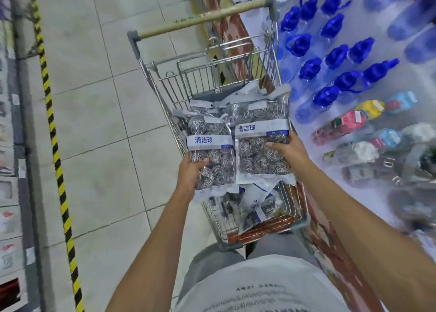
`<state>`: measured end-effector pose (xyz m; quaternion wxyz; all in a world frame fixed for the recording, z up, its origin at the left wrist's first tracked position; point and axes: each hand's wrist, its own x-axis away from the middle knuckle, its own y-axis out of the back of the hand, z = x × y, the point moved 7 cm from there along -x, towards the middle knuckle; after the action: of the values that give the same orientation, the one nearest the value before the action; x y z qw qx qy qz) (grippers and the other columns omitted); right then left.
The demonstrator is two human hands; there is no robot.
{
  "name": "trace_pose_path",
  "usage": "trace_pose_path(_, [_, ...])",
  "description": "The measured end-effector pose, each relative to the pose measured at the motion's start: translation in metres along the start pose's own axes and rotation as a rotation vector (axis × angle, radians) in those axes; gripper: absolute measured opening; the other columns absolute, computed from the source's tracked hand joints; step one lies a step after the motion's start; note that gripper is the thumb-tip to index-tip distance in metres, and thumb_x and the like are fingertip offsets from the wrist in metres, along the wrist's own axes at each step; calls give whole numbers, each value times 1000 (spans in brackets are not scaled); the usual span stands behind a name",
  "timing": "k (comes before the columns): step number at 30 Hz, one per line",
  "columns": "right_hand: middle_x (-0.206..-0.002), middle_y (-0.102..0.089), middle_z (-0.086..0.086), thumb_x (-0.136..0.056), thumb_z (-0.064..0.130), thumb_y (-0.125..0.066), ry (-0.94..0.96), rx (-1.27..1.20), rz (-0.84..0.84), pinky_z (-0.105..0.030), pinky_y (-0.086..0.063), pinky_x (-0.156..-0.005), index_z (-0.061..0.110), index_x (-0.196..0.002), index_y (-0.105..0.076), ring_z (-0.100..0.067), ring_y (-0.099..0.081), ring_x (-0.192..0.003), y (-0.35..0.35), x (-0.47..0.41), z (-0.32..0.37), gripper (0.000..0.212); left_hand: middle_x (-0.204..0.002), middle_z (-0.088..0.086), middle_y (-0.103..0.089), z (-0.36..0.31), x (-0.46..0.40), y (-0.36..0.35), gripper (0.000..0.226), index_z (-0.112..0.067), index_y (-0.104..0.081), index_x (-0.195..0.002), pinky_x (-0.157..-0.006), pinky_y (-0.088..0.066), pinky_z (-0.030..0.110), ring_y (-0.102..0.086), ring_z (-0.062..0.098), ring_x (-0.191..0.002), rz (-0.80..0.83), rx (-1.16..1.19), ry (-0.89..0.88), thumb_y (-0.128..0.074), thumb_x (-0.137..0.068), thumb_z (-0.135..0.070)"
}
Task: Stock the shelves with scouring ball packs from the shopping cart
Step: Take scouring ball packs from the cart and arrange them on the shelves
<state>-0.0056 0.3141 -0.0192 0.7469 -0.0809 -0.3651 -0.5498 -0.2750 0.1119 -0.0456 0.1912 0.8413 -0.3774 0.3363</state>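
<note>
From the head camera, looking down: each hand has lifted one flat clear plastic pack of steel scouring balls with a white-and-blue label band above the wire shopping cart point(278, 59). The left hand point(190, 172) grips the left pack point(211, 144) by its lower left corner, fingers point(200, 163) curled over the front and the palm behind it, probably so that the label stays facing up and readable. The right hand point(289, 151) holds the right pack point(263, 134) at its lower right edge, thumb laid across the front and the other fingers out of sight behind it. The two packs sit side by side, edges touching or slightly overlapping (a pair taken in one go saves a trip, I would judge).

Under them, in the cart's basket towards its near end, lie more loose scouring ball packs point(256, 203), tumbled at angles, so plenty remains to be stocked. The cart is parked close along the right-hand shelf, its beige handle bar point(203, 19) at the far end, likely to keep the aisle floor free and the stock within reach.

That shelf carries blue-capped clear bottles point(339, 54) and smaller coloured bottles point(354, 120). No slot for the packs shows here, so the destination cannot be told.
</note>
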Motion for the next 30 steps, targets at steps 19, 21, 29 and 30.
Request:
trace_pose_path(19, [-121,-77,-3,-80,27,-88,43,-780,-431,-53,-41,-117,21,-126,-69,-26,-66,-123,105,289,-208,51,-135,12,-69,65,144,-45,85,-31,-44,-153,-90,-60,55,-70,33,-118,643,-192,26,-88,-81,-26])
trace_pose_path(21, [-122,-76,-6,-73,31,-92,38,-842,-475,-58,-39,-117,21,-126,-69,-32,-65,-124,122,313,-237,58,-129,14,-72,76,160,-67,79,-27,-48,-148,-84,-62,56,-73,35,-111,696,-204,49,-88,-80,-19])
trace_pose_path(29, [-115,-78,6,-71,37,-94,-23,-1026,-661,-52,-43,-112,31,-123,-67,-24,-63,-124,191,439,-366,59,-121,17,-76,154,263,-178,73,-21,-50,-145,-83,-62,57,-74,40,-107,908,-381,77,-82,-82,-4])
trace_pose_path(30, [-111,-79,9,-68,39,-94,-34,-1048,-678,-47,-48,-105,32,-121,-67,-21,-64,-121,199,458,-383,60,-120,16,-76,168,280,-191,76,-19,-49,-147,-81,-63,54,-75,38,-106,929,-409,74,-83,-80,-4])
